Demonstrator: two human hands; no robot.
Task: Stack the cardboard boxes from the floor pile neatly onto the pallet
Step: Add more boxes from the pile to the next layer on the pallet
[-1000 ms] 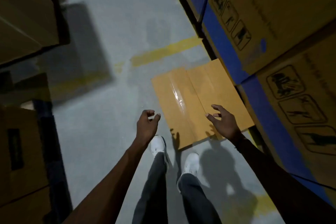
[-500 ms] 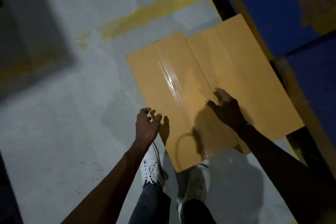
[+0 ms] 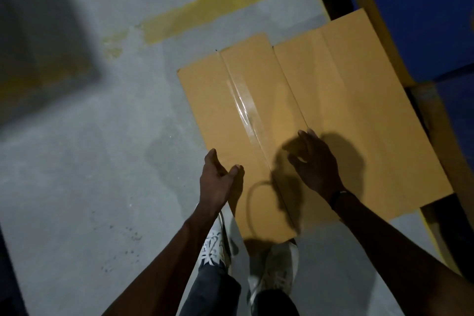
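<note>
A cardboard box [image 3: 295, 120] lies on the grey concrete floor [image 3: 102, 174], filling the centre and right of the frame, its taped top facing up. Its long axis runs diagonally from lower centre, near the person's white shoes [image 3: 213, 246], up toward the upper right, where its far corner sits just beside a dark blue and yellow mass that is too dim to identify. A strip of clear tape [image 3: 243, 108] follows a seam along that same diagonal.

The left hand [image 3: 218, 182] hovers at the box's left long edge in the lower middle of the frame, fingers loosely curled and thumb set apart, holding nothing; whether it touches the cardboard cannot be told. The right hand [image 3: 315, 161] is above the top panel, right of the tape, fingers spread and slightly bent, also empty, casting a shadow onto the box.

The relation that matters: the box lies directly ahead and between the hands, but the right hand sits over the middle of the top, well inside the right long edge, while the left is already at its side. To lift, the right hand likely has to travel further toward frame right to reach its edge
</note>
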